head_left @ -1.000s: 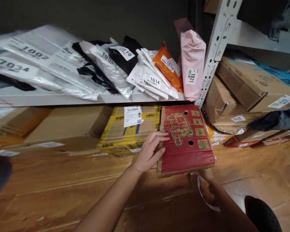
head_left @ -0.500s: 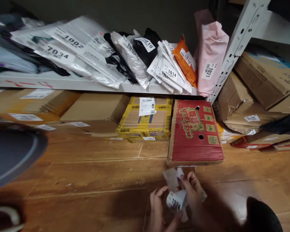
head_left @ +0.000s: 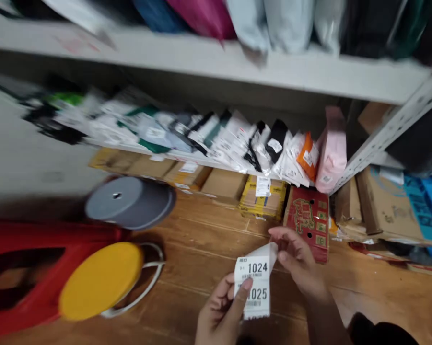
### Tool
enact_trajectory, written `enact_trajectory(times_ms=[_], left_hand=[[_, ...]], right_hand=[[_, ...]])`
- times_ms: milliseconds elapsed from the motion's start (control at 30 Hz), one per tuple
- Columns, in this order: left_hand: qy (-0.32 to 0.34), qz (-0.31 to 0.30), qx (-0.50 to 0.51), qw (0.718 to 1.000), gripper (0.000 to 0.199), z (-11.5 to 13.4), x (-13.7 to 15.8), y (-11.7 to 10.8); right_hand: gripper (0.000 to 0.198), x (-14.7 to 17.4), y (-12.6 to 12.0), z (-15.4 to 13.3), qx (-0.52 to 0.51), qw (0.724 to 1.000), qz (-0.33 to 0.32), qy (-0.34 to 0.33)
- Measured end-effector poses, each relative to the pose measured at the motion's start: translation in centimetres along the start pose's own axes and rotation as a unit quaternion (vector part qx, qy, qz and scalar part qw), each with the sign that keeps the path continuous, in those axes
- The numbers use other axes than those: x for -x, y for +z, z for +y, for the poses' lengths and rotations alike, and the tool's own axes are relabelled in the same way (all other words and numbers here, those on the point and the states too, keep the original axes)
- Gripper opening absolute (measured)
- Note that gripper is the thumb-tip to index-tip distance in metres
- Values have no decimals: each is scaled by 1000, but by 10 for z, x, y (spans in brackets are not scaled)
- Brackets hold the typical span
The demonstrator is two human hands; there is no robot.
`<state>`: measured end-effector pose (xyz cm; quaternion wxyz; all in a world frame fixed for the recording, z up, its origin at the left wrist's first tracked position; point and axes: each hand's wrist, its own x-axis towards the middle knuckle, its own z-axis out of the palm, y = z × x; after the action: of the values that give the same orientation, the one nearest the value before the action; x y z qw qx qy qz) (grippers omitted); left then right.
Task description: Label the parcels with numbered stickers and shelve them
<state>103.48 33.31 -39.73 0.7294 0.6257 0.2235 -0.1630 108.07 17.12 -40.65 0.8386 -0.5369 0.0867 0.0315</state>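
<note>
A white strip of printed labels (head_left: pixel 258 282), showing 1024 above 1025, is held in front of me over the wooden floor. My left hand (head_left: pixel 226 303) is closed on its left side, thumb lying across the front beside the 1025. At the upper right corner of the strip, my right hand (head_left: pixel 297 258) pinches the bent white paper between thumb and fingers. Just beyond that hand a red cardboard box (head_left: pixel 305 218) lies on the floor. Left of it stands a carton with yellow tape (head_left: pixel 262 196).
A low shelf holds bagged parcels, among them an orange one (head_left: pixel 308 155) and a pink one (head_left: pixel 331 158). Brown cartons (head_left: pixel 384 206) are stacked at right. On the left are a grey bin (head_left: pixel 129 202), a yellow round lid (head_left: pixel 102 280) and a red plastic object (head_left: pixel 50 239).
The view has swung left and back, showing more shelf and floor. The label strip now hangs flatter and faces me, my left thumb on its front and my right hand at its upper corner.
</note>
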Motion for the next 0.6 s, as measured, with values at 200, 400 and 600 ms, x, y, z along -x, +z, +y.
enact_trajectory(times_ms=[200,400,600], left_hand=[[39,6,55,998,56,119,113,15],[99,-6,54,994,65,235,251,38],[154,-11,-4,988,57,263,381,85]], right_hand=[[33,44,64,-108,77,991,-100,42],[46,124,121,-245,90,978,-187,20],[30,204,110,-322,166,925,-341,35]])
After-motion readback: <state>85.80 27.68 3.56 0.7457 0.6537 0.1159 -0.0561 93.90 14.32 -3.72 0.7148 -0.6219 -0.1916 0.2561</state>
